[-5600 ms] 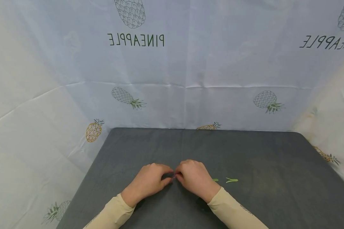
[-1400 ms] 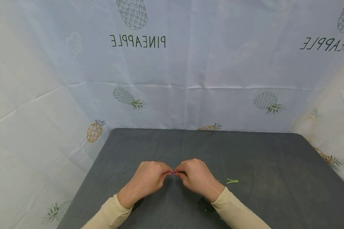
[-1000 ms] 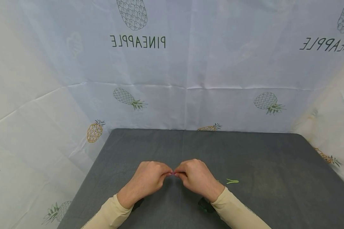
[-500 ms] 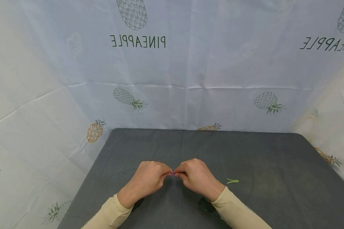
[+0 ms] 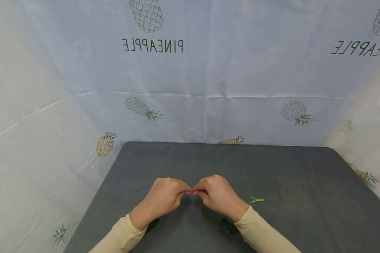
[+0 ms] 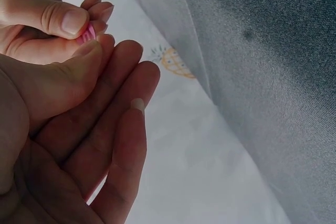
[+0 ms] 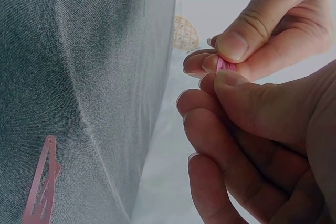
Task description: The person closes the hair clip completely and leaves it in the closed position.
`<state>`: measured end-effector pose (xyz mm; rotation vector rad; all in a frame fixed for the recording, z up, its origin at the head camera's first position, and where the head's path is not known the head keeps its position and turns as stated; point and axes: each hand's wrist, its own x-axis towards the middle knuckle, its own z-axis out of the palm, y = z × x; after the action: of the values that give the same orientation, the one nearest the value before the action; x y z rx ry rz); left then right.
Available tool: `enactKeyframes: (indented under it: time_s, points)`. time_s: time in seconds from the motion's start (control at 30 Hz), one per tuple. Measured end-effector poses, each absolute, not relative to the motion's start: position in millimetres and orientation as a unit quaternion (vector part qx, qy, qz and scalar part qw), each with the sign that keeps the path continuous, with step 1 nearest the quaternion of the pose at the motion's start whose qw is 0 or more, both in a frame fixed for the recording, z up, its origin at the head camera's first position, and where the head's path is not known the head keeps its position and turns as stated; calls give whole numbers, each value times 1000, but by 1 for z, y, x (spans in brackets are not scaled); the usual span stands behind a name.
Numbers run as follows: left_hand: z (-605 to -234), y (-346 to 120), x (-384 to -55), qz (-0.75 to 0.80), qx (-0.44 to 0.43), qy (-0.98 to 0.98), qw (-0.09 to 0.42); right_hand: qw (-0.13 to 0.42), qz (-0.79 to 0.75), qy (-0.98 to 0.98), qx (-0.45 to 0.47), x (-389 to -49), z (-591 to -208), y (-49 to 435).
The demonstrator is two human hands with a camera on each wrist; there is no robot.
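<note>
My left hand [image 5: 163, 196] and right hand [image 5: 220, 196] meet fingertip to fingertip over the middle of the table. Between them they pinch a small pink hair clip [image 5: 191, 192], each with thumb and forefinger at one end. Only a short slatted stretch of the pink clip [image 6: 88, 34] shows in the left wrist view; the fingers hide its ends. The right wrist view shows the same pink strips [image 7: 226, 65] between both thumbs. The other fingers of both hands are loosely bent. Right of my right hand, a green snap hair clip [image 5: 257, 199] lies on the table.
The dark grey table [image 5: 288, 175] fills the lower view. A snap clip [image 7: 44, 182], pinkish in the right wrist view, lies on the cloth there. White pineapple-print curtains [image 5: 240, 70] rise behind and beside the table. Dark wrist-worn devices [image 5: 228, 226] sit under both wrists.
Since the oldest frame, the left hand has closed its wider pinch on the pink clip, and the right hand has shifted over a second green clip. Over the last second, the hands barely move.
</note>
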<state>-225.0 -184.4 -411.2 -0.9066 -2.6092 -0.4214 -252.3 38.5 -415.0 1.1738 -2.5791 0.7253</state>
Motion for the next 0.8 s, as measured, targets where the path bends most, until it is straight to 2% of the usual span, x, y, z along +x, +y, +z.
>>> enactKeyframes:
  time_s: [0.8]
  points:
    - [-410,-186,-224,-170,-324,-918,153,95,255,-869,412,-254,-414,41]
